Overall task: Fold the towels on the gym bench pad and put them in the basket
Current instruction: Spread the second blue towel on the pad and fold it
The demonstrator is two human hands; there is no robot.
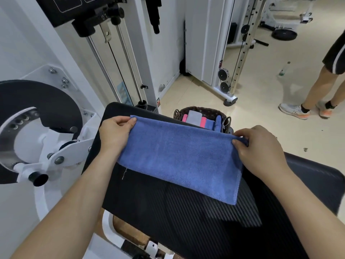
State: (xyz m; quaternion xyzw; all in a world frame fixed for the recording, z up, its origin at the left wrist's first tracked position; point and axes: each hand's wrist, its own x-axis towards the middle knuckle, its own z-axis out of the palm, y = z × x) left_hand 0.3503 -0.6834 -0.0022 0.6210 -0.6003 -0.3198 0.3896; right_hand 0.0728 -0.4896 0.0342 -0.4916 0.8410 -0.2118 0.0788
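Left hand [113,133] pinches the far left corner of the blue towel [179,157] between thumb and fingers; right hand [259,146] is closed on the far right corner in the same way. The towel lies spread as a long rectangle across the black padded surface [168,217], its far edge held by both hands, its near edge flat on the ribbed pad. Just beyond the towel's far edge, on the floor past the pad, stands a dark wicker basket [205,111], partly hidden by the pad and the towel; folded towels in pink, grey and blue [196,119] stand inside it. To the left of the surface rises a white machine frame [61,143] with a black disc and bolts. Behind it hang steel guide rods [128,58]. At far right, another person's legs [317,86] stand on the beige floor [261,101], well apart from the surface.
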